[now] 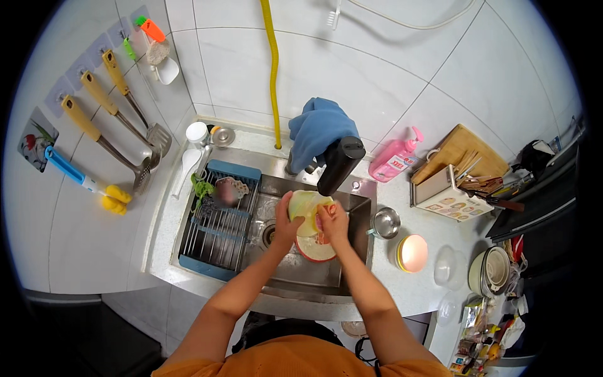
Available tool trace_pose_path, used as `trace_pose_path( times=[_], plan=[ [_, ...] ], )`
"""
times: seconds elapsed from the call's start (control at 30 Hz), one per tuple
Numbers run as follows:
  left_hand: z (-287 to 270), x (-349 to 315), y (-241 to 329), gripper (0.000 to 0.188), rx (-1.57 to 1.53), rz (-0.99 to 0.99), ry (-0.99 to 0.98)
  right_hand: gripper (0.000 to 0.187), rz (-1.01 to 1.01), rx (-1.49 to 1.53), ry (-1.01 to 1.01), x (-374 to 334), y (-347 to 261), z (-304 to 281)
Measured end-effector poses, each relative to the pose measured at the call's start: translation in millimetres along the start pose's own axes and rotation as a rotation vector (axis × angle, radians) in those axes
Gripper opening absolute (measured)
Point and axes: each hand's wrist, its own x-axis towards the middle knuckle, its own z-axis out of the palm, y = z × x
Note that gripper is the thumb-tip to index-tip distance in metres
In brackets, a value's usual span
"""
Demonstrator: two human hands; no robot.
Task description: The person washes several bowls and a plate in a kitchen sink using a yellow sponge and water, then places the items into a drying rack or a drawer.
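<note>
Over the sink (308,274), my left hand (286,225) grips the left side of a pale yellow bowl (304,204), its thumb over the rim. My right hand (335,221) is closed around a crumpled pink-and-yellow cloth (322,227), pressed against the bowl's right side. Just below both hands sits a red-rimmed bowl (314,250) with whitish contents, partly covered by them. A black faucet head (340,164) hangs just beyond the yellow bowl, and a blue cloth (321,125) drapes over the faucet behind it.
A drying rack (235,169) holding leafy greens spans the sink's left side. Along the right counter stand a metal cup (385,223), stacked pastel bowls (413,253), a pink pump bottle (392,159) and a chopstick holder (440,196). Utensils with wooden handles (80,118) hang on the left wall.
</note>
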Motion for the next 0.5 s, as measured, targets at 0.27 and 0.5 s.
trace_pose_path(
  times=[0.27,0.5],
  plan=[
    [10.2,10.4,27.1,0.059,-0.525,-0.538,-0.266,0.022,-0.487,-0.634,-0.193,26.7,-43.8,-43.6],
    [12.5,4.1,22.9,0.046,-0.837,-0.61,-0.15,0.036,-0.207,-0.428,-0.136,13.4,-16.3,-63.1]
  ],
)
